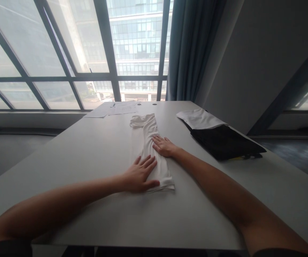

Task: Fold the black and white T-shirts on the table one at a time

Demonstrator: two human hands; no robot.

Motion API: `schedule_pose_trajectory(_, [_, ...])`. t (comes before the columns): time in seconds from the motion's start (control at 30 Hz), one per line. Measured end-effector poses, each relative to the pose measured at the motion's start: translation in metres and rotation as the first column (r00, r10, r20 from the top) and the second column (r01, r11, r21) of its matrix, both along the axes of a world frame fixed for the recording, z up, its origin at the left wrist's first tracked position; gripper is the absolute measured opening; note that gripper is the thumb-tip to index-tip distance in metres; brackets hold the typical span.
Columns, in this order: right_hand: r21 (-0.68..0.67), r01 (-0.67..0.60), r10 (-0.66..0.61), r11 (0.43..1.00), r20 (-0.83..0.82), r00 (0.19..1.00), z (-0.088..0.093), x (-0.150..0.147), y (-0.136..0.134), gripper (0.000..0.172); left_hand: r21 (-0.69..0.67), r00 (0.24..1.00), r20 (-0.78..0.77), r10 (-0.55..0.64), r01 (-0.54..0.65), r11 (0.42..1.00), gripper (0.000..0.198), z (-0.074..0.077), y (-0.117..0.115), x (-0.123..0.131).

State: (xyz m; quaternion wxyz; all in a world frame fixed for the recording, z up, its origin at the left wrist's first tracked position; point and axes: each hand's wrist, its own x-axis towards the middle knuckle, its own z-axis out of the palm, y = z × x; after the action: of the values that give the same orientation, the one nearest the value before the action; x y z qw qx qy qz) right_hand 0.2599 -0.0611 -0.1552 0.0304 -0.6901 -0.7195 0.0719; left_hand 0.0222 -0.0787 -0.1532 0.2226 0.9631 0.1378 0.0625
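Head cam, one view, fwd & down.
Sits at head height over near edge of table (89, 150), close in: left hand (139, 175) and right hand (166, 146) mid-frame at arm's reach; faces window (76, 53) across the table, wall (263, 53) on rt.

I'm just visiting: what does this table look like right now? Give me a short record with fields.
Left hand: flat, fingers spread, on the near end of the white cloth
Right hand: flat on the middle of the same cloth
Cloth: folded into a long strip, lying on the table
To its right: black pile, white piece at its far end
Far end: papers
Behind: window, curtain
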Motion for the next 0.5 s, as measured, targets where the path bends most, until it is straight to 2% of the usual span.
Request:
schedule_pose_trajectory(0.1, [-0.010,0.005,-0.005,1.000,0.011,1.000,0.000,0.001,0.001,0.067,0.053,0.996,-0.043,-0.078,0.080,0.995,0.091,0.009,-0.008,-0.014])
schedule_pose_trajectory(0.17, [-0.016,0.024,-0.024,1.000,0.015,1.000,-0.001,0.004,0.003,0.068,0.112,0.996,-0.058,-0.069,0.075,0.991,0.093,0.015,-0.008,-0.021])
schedule_pose_trajectory(0.37, [-0.006,0.158,-0.158,0.987,0.027,0.987,-0.004,0.021,0.007,0.068,0.244,0.993,-0.027,0.112,-0.102,0.964,0.046,0.025,0.002,-0.034])
schedule_pose_trajectory(0.5, [0.048,0.167,-0.167,0.985,-0.002,0.986,-0.007,0.028,0.008,0.067,0.200,0.992,0.005,0.130,-0.128,0.971,0.020,0.028,0.002,-0.036])
